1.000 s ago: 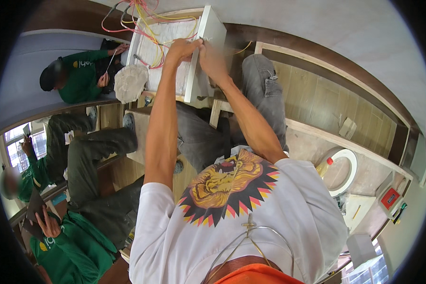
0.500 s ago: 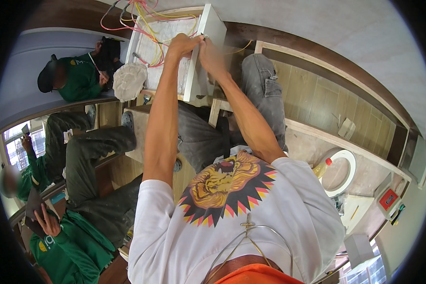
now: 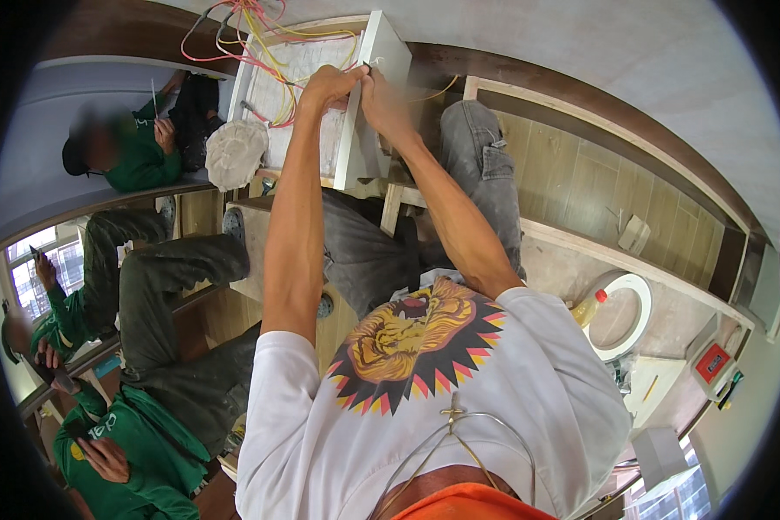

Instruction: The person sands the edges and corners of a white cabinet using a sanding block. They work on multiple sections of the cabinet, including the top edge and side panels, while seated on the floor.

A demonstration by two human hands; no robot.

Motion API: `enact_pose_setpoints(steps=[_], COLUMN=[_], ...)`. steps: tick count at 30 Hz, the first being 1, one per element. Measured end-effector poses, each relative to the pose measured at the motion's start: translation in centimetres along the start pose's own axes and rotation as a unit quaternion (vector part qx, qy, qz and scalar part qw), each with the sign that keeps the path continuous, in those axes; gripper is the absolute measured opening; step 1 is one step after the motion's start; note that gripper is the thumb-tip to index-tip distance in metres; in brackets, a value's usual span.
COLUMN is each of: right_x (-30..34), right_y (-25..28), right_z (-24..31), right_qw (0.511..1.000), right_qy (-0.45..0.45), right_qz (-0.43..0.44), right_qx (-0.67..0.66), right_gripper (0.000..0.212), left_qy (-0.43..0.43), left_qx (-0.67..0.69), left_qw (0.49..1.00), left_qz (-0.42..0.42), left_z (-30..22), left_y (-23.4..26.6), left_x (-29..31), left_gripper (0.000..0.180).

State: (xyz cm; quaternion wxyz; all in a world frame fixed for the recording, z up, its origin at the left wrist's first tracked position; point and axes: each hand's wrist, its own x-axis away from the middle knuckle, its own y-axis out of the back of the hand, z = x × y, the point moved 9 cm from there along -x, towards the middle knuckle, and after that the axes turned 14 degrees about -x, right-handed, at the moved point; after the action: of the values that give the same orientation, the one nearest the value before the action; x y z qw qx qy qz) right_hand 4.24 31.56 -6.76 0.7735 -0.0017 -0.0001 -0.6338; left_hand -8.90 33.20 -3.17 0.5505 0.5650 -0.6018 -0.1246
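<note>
Both my arms stretch forward to a white box (image 3: 378,104) with an open side, and my hands meet at the top edge of its side panel. My left hand (image 3: 328,86) is closed, its fingertips pinched at a small dark piece (image 3: 368,68) on that edge. Right beside it, my right hand (image 3: 386,106) has its fingertips at the same spot; it is smeared by motion, so its grip is unclear. Red and yellow wires (image 3: 273,65) hang into the box. What the small piece is, I cannot make out.
Left of the box lies a crumpled pale round thing (image 3: 236,154). A person in a green top (image 3: 143,451) sits at the left; others in green (image 3: 139,156) are farther off. At the right are a wooden frame (image 3: 598,251), a white ring (image 3: 640,312), a red-capped bottle (image 3: 588,310) and a red-faced device (image 3: 712,364).
My hands stay at the panel's edge, with only a slight shift. The people in green at the left have moved their hands and the things in them.
</note>
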Motion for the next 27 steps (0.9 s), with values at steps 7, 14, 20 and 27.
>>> enact_pose_setpoints(steps=[7,14,20,27], right_x=[-0.8,-1.0,-1.0,-3.0], right_y=[-0.6,-0.5,-0.2,-0.5], right_z=[-1.1,0.2,-0.3,-2.5], right_qw=[1.000,0.999,1.000,0.998], right_qy=[-0.008,0.048,0.002,0.060], right_qz=[-0.014,-0.015,-0.018,-0.019], right_qx=[-0.003,-0.005,-0.007,0.031], right_gripper=[0.046,0.041,0.041,0.040], left_qy=[-0.003,0.001,0.021,0.013], left_qx=[-0.063,0.035,-0.002,-0.081], left_qw=[0.997,0.999,1.000,0.997], left_qz=[-0.035,0.023,0.022,-0.008], left_z=[0.7,1.0,0.3,-1.3], left_y=[0.2,0.1,0.1,0.7], left_x=[-2.4,-1.6,-1.2,-2.3], left_gripper=[0.063,0.073,0.079,0.084])
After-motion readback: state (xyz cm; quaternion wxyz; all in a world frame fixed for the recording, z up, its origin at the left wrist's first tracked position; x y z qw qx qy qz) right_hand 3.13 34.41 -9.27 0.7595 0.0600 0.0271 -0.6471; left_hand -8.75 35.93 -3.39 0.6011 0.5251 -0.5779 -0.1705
